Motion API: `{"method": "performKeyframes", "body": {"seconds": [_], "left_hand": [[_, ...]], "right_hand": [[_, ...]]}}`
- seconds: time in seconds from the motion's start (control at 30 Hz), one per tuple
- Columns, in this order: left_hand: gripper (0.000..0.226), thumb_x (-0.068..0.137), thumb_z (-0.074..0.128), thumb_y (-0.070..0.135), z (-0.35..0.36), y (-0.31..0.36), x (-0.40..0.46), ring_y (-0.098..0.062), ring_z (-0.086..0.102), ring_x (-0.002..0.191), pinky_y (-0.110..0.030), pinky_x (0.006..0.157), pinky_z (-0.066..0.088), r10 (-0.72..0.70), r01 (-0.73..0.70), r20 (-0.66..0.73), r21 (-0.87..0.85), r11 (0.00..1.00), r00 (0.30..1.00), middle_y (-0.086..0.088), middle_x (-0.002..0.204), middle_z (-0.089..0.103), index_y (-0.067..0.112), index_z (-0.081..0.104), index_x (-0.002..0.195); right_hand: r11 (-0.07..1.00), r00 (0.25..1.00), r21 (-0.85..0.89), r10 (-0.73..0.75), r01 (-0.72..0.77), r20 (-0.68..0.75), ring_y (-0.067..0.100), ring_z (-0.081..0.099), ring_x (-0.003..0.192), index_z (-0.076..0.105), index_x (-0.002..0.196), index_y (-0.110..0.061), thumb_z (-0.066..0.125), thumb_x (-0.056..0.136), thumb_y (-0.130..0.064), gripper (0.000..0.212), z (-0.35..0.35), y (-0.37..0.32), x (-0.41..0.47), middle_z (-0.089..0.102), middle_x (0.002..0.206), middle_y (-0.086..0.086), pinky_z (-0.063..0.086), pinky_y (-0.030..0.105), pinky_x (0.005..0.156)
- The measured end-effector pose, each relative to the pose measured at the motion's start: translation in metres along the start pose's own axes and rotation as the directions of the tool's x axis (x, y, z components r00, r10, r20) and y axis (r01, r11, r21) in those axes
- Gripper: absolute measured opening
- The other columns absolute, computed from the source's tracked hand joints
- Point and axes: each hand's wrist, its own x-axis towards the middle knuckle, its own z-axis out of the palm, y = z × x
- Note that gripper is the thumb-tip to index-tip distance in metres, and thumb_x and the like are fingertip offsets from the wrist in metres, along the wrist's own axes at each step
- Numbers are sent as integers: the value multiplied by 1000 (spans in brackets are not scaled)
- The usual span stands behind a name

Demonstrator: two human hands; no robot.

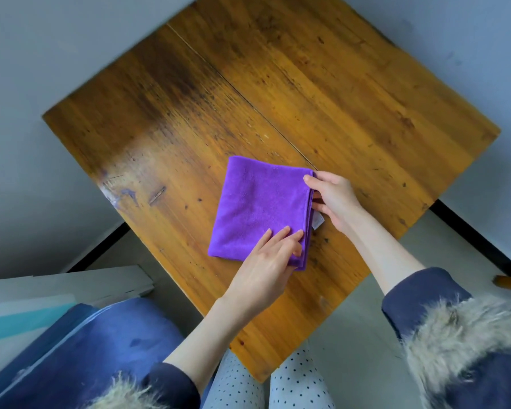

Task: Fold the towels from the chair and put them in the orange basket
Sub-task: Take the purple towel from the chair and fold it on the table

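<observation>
The right grip (332, 199) pinches the layered right edge of a purple towel (257, 208), fingers closed on the stacked hems beside a small white tag (318, 221). The left grip (266, 261) lies flat and open, fingertips pressing the towel's near corner. The towel rests on the wooden counter (307, 84), folded into a near-square, smooth and plush, and lies to the left of the right grip. The basket is out of view.

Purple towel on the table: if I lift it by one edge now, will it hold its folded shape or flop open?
Likely floppy: the purple towel is soft cloth lying flat on the wooden table, so layers stacked at the right edge would probably sag apart. It looks light. Both hands, left hand pressing and right hand at that edge, suggest lifting it supported underneath.
</observation>
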Motion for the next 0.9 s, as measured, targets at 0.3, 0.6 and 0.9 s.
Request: {"method": "performKeyframes", "body": {"seconds": [0.3,0.6,0.9], "left_hand": [[23,80,58,0,19,2,4,-33,44,128,-53,107,30,54,-51,-17,119,992,998,-8,129,58,17,45,89],[14,85,60,13,23,-9,-4,-23,28,139,-49,114,19,72,-95,128,183,979,989,-3,142,46,14,60,99],[53,82,33,2,-29,-53,23,-31,25,139,-48,113,21,-44,111,-188,361,926,981,-15,148,34,7,44,133]], "right_hand": [[999,998,-37,-19,17,-57,17,54,81,64,84,-19,49,95,-17,18,-3,11,13,61,87,3,47,32,72],[986,981,-166,-65,35,-181,25,61,97,61,97,-17,48,90,-13,16,-3,22,26,64,100,5,49,50,91],[332,608,-810,-793,483,37,33,47,121,59,117,-7,39,88,-15,36,16,55,-20,54,125,16,31,48,105]]}}
